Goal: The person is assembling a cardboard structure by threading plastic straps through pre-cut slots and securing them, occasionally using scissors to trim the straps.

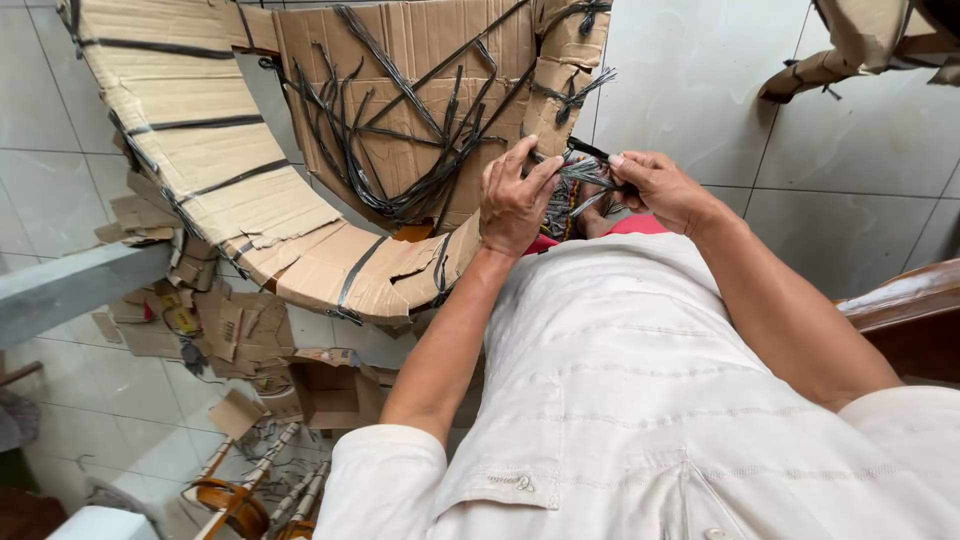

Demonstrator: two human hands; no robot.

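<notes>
Both hands work at the right edge of the curved cardboard frame (300,190), which I take as the landmark for all places here. The left hand (515,200) is closed in a narrow pinch on the dark strips (585,175), with the thumb and first fingers pressed together just beside the frame's edge. The right hand (665,190), a little further right of the frame, is also closed, holding the other ends of the same strips between thumb and fingers. The strips look thin, flat and light. I judge them springy and rather smooth, so they may slip or fan out if the grip is loose; the best place to hold them seems close to the point where they leave the frame, where the bunch is tight. The frame itself looks light but weak: the cardboard is torn and bent along its lower edge, so it will likely fold if it is held by that edge, and a place under a strap seems safer. Counting: one frame near the hands and part of a second similar piece (860,40) far to the right and above it; two hands; about four dark straps across the frame's left band; the loose strips on its inner face are too many and too crossed to count. Below the frame, cardboard scraps (200,325) lie on the tiled floor (880,150), more than ten, and I cannot count them exactly.
</notes>
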